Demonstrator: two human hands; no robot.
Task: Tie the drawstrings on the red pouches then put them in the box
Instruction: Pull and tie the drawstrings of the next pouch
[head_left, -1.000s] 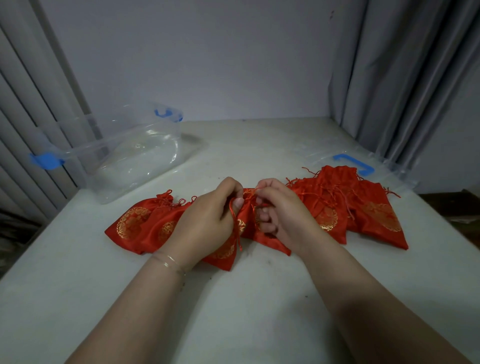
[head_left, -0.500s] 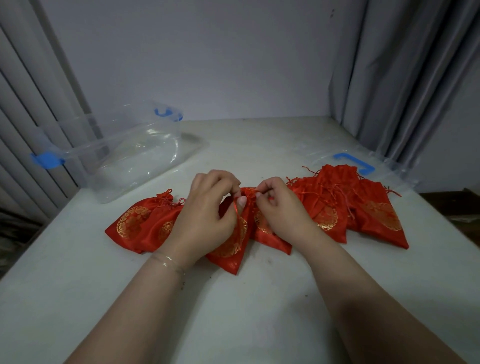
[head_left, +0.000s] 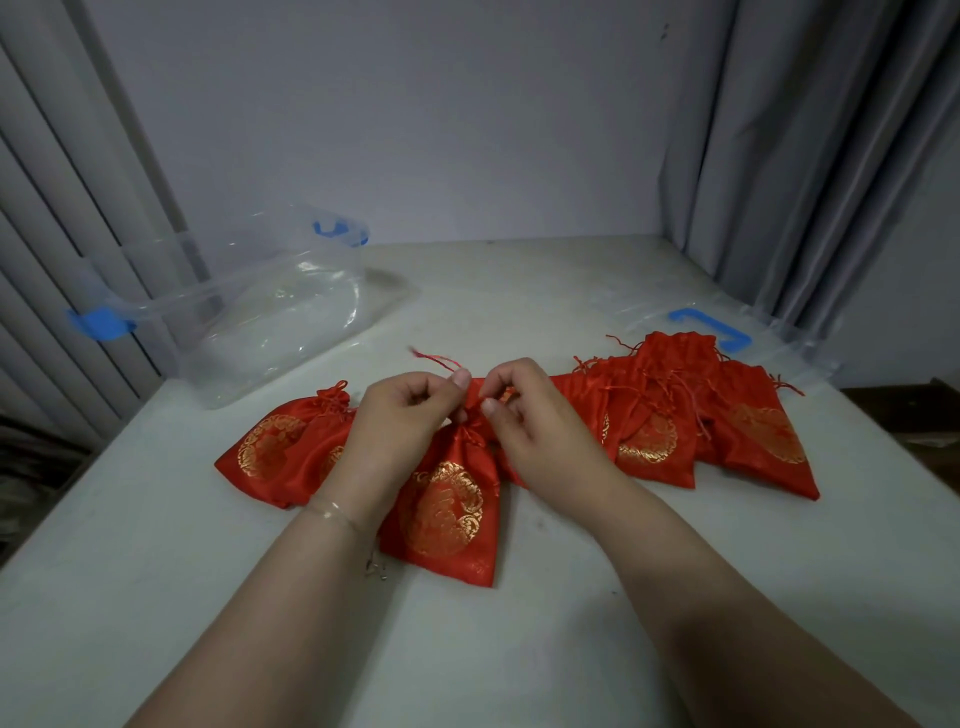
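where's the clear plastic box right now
In the head view the clear plastic box stands on the table's far left, beyond the red pouches, by the curtain.

Both forearms reaching forward, left hand (head_left: 400, 421) fingers curled with thumb pinching, right hand (head_left: 535, 421) curled likewise, fingertips nearly meeting

Pouch (head_left: 452, 499) neck behind both hands; drawstring (head_left: 434, 358) tip blurred.
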